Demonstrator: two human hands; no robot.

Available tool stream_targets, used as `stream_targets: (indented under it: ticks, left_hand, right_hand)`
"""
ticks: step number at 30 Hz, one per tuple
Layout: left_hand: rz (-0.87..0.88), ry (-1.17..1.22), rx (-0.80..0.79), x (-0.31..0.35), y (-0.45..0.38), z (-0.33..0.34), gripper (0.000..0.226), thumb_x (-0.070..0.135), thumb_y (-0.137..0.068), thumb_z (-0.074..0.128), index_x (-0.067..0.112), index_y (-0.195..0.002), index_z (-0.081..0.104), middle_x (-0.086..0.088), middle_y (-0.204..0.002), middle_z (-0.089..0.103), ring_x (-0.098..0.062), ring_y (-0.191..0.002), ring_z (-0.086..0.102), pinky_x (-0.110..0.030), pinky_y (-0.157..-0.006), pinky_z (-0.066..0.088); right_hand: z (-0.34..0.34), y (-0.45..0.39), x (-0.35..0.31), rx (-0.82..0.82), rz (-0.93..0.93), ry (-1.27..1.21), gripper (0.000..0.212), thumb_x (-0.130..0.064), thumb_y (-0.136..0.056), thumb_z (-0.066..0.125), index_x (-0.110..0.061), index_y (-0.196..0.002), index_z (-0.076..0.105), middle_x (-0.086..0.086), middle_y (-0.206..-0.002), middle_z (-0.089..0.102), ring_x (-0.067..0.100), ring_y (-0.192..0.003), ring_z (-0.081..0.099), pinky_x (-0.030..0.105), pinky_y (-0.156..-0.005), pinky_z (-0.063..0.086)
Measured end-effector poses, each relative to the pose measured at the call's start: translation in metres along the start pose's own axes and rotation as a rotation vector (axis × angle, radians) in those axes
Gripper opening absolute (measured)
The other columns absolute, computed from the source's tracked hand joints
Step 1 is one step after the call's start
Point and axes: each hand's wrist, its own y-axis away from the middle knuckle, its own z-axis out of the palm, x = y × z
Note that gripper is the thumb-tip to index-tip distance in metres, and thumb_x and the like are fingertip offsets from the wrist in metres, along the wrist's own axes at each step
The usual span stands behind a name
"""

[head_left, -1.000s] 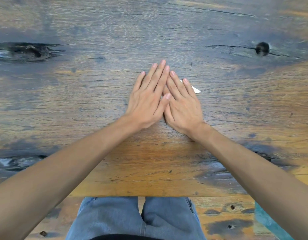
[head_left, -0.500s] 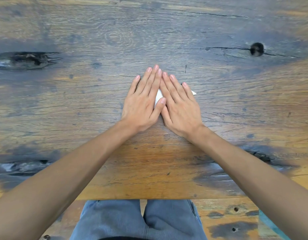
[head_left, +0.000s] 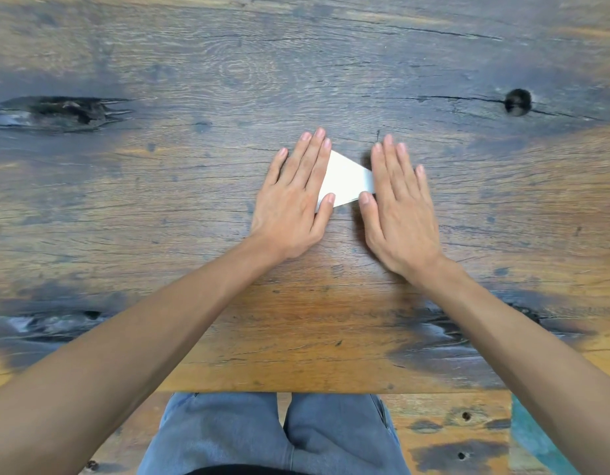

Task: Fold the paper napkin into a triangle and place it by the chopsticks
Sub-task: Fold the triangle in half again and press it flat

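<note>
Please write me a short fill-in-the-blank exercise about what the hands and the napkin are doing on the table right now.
1. The white paper napkin lies flat on the ____ table.
2. The left hand and right hand both rest palm ____.
3. The visible part of the napkin shows ____ the two hands.
4. The number of chopsticks in view is ____.

Missing words: wooden; down; between; zero
</note>
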Motion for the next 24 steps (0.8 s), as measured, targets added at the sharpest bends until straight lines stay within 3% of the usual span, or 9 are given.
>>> stream_targets:
  ticks: [5,9,13,15,17,20,24]
  left_hand:
    - [0.009,0.007,-0.001,-0.002,0.000,0.001,0.069,0.040,-0.106,0.025,0.005,-0.163,0.011,-0.012,-0.173,0.010,-0.024,-0.161,0.007,-0.047,-0.130,0.014]
    - [0.012,0.000,0.008,-0.002,0.000,0.002,0.069,0.041,-0.106,0.027,0.004,-0.163,0.012,-0.012,-0.173,0.011,-0.024,-0.161,0.008,-0.046,-0.130,0.013]
    - [0.012,0.012,-0.004,-0.002,0.001,0.001,0.071,0.042,-0.106,0.028,0.003,-0.163,0.011,-0.012,-0.173,0.010,-0.025,-0.161,0.007,-0.046,-0.131,0.012]
    - [0.009,0.034,-0.007,-0.001,0.000,0.000,0.072,0.044,-0.106,0.029,0.003,-0.163,0.011,-0.013,-0.173,0.009,-0.024,-0.160,0.007,-0.046,-0.131,0.012]
    - [0.002,0.053,-0.008,-0.001,0.000,-0.002,0.073,0.045,-0.105,0.028,0.003,-0.162,0.011,-0.013,-0.173,0.009,-0.024,-0.160,0.007,-0.045,-0.131,0.012]
    - [0.000,0.075,-0.001,-0.001,0.001,-0.005,0.072,0.044,-0.105,0.027,0.003,-0.162,0.012,-0.013,-0.172,0.010,-0.024,-0.160,0.009,-0.045,-0.131,0.013]
    - [0.009,0.139,0.026,-0.002,0.002,-0.009,0.069,0.040,-0.104,0.031,0.002,-0.160,0.020,-0.014,-0.171,0.017,-0.026,-0.159,0.014,-0.047,-0.130,0.014]
  right_hand:
    - [0.013,-0.003,-0.016,-0.068,-0.125,0.120,0.064,-0.043,-0.110,0.019,-0.015,-0.168,0.014,0.003,-0.177,0.011,0.019,-0.164,0.007,0.046,-0.133,0.011]
    - [0.017,0.000,-0.006,-0.016,-0.068,0.155,0.063,-0.043,-0.111,0.022,-0.017,-0.168,0.017,0.001,-0.176,0.015,0.020,-0.163,0.011,0.045,-0.132,0.012]
    - [0.009,0.003,-0.003,0.027,0.017,0.040,0.060,-0.038,-0.111,0.030,-0.016,-0.166,0.023,0.003,-0.174,0.024,0.022,-0.162,0.018,0.045,-0.130,0.017]
    - [-0.001,-0.002,-0.005,0.073,0.067,-0.055,0.061,-0.041,-0.108,0.042,-0.014,-0.163,0.034,0.009,-0.164,0.043,0.030,-0.151,0.038,0.047,-0.121,0.031]
    - [-0.014,-0.015,-0.010,0.069,0.127,-0.105,0.067,-0.050,-0.102,0.055,-0.014,-0.156,0.042,0.013,-0.141,0.057,0.035,-0.127,0.051,0.048,-0.106,0.041]
    - [-0.029,-0.037,-0.014,-0.117,0.211,-0.137,0.066,-0.053,-0.087,0.075,-0.021,-0.139,0.051,0.009,-0.122,0.062,0.034,-0.116,0.057,0.047,-0.097,0.046]
    - [-0.044,-0.061,-0.015,-0.337,0.385,-0.230,0.045,-0.045,-0.076,0.087,-0.025,-0.104,0.058,-0.001,-0.101,0.067,0.025,-0.096,0.061,0.035,-0.078,0.042]
